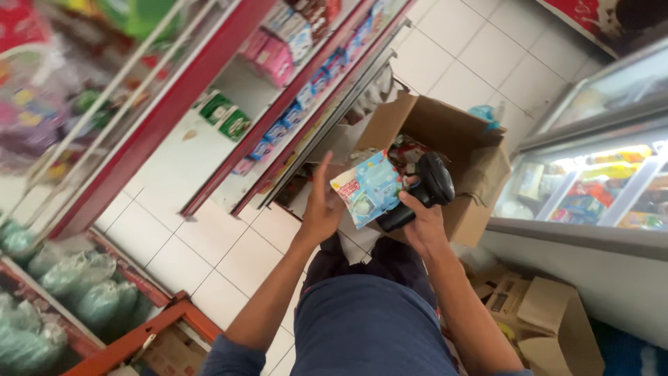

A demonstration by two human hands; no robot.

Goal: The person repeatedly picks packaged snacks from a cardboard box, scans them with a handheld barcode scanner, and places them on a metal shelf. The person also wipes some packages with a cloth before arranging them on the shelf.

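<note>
White floor tiles and red shelving surround the open cardboard box (445, 125); above it, left hand (321, 209) spread steadies the snack packet (369, 188), right hand (421, 219) clenched around black scanner (428, 184), aim squarely.

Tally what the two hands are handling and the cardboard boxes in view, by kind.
Snack packets, light blue, at the left hand: 1
Black handheld scanners, in the right hand: 1
Open cardboard boxes: 2, one ahead, one at lower right
Total: 4

Head camera — looking steeply down, close over the hands (376, 209).
</note>
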